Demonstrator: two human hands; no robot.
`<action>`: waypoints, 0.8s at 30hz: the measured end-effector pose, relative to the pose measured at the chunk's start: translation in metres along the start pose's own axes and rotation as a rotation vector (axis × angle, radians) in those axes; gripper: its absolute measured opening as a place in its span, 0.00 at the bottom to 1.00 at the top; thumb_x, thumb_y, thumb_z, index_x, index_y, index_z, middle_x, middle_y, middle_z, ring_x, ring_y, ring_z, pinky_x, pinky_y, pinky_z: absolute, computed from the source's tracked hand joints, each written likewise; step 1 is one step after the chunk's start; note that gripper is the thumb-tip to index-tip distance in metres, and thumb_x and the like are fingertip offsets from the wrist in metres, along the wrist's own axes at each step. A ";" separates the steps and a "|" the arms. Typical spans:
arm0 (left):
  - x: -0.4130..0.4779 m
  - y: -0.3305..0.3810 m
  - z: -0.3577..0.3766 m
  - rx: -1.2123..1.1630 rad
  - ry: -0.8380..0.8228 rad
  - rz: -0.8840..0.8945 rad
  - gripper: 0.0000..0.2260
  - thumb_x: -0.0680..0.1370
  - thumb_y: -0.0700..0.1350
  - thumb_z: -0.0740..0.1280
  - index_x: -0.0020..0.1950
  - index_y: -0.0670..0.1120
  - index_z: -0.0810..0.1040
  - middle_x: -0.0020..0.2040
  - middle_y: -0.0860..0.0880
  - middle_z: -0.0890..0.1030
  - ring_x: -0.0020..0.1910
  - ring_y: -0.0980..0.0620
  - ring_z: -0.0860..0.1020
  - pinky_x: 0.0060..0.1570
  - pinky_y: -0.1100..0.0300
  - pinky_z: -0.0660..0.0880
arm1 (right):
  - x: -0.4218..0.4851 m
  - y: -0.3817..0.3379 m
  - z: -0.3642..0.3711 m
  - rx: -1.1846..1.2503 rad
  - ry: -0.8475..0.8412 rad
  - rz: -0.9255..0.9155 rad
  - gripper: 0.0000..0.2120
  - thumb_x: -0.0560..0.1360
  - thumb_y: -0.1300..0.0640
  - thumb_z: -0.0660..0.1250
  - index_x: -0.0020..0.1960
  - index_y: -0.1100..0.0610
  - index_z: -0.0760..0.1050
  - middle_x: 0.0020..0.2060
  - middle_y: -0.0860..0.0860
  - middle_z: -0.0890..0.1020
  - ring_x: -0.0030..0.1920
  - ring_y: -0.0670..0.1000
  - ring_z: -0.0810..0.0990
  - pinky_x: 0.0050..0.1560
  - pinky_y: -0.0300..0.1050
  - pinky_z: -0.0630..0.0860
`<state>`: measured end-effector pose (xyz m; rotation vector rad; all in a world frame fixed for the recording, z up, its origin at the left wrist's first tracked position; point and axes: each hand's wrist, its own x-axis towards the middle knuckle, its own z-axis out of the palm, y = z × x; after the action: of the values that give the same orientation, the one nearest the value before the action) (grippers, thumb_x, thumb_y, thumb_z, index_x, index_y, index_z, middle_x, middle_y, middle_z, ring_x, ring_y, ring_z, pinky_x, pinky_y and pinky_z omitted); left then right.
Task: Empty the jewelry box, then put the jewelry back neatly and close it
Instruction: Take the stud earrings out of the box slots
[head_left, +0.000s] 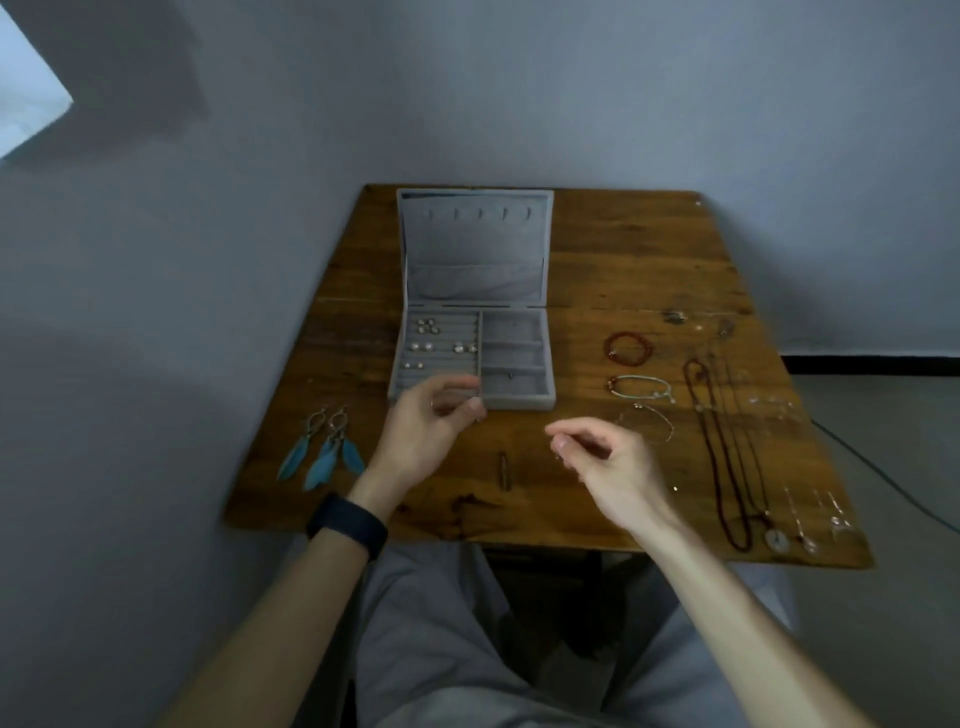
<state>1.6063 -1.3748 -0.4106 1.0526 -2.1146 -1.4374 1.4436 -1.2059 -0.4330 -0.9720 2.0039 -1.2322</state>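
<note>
The grey jewelry box (524, 402) stands open on the wooden table (623, 260), its lid (475, 234) upright. Several pearl studs (427, 326) sit in the left ring rolls; the right compartments look nearly bare. My left hand (436, 421) hovers at the box's front left corner with its fingers curled and its thumb against the fingertips, pinching something too small to make out. My right hand (597, 457) is over the table in front of the box, thumb and forefinger pinching a tiny piece.
Blue feather earrings (324, 452) lie at the left. A red bracelet (628, 348), a pale bracelet (641, 387), long necklaces (722, 457) and thin chains (810, 519) lie at the right. A small dark pin (503, 470) lies between my hands. Walls border the table.
</note>
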 end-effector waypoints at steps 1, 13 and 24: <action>-0.007 -0.004 0.001 0.013 -0.017 -0.009 0.08 0.79 0.48 0.71 0.58 0.54 0.82 0.47 0.57 0.85 0.51 0.65 0.80 0.53 0.66 0.74 | -0.001 0.000 0.004 -0.010 -0.015 -0.011 0.10 0.78 0.56 0.70 0.52 0.41 0.83 0.47 0.34 0.83 0.51 0.37 0.81 0.53 0.38 0.77; 0.011 -0.037 -0.047 0.360 0.064 -0.271 0.10 0.78 0.49 0.71 0.59 0.52 0.84 0.54 0.53 0.85 0.57 0.53 0.80 0.54 0.61 0.72 | 0.026 -0.027 0.071 -0.143 -0.160 -0.032 0.08 0.80 0.53 0.68 0.57 0.46 0.82 0.53 0.41 0.83 0.55 0.40 0.79 0.54 0.37 0.75; 0.025 -0.040 -0.063 0.353 0.049 -0.245 0.05 0.77 0.49 0.72 0.52 0.54 0.86 0.52 0.55 0.84 0.51 0.57 0.77 0.51 0.63 0.71 | 0.057 -0.047 0.112 -0.239 -0.122 0.011 0.06 0.78 0.49 0.70 0.54 0.45 0.83 0.48 0.42 0.84 0.47 0.38 0.79 0.37 0.26 0.67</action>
<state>1.6473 -1.4412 -0.4239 1.5066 -2.3218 -1.1430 1.5119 -1.3206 -0.4404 -1.1189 2.0881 -0.9184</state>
